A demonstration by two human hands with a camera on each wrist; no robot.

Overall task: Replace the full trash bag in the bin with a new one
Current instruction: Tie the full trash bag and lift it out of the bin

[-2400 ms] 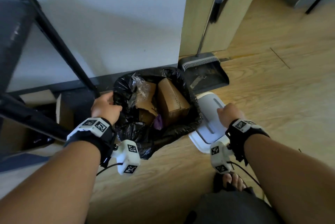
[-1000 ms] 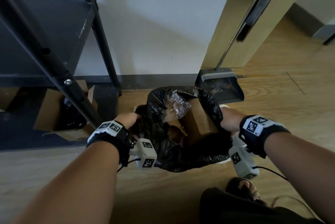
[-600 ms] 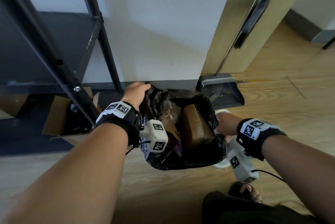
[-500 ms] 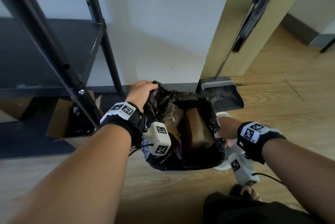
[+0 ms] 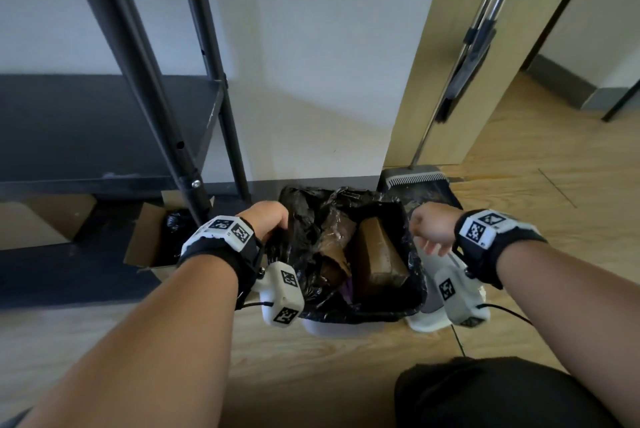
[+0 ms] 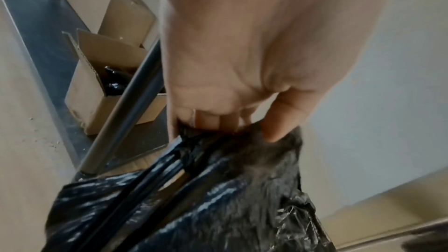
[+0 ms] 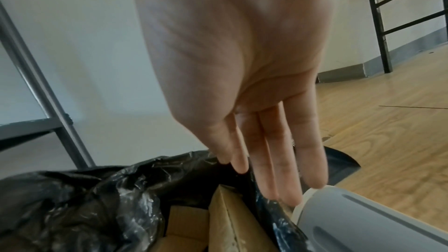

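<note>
The full black trash bag sits in a white bin on the floor by the wall. It holds a brown cardboard box and crumpled clear wrap. My left hand grips the bag's left edge, and in the left wrist view its fingers and thumb pinch the bunched black plastic. My right hand hangs at the bag's right edge. Its straight fingers point down between the bag rim and the bin lid, holding nothing.
A black metal rack stands close on the left, with an open cardboard box under it. A dustpan and its broom handle lean at the door frame behind. The white lid lies right of the bin.
My right hand left the lid on the floor and came up to the bag's right edge. My left hand gathered the left edge and kept hold of it, moving back toward me.
</note>
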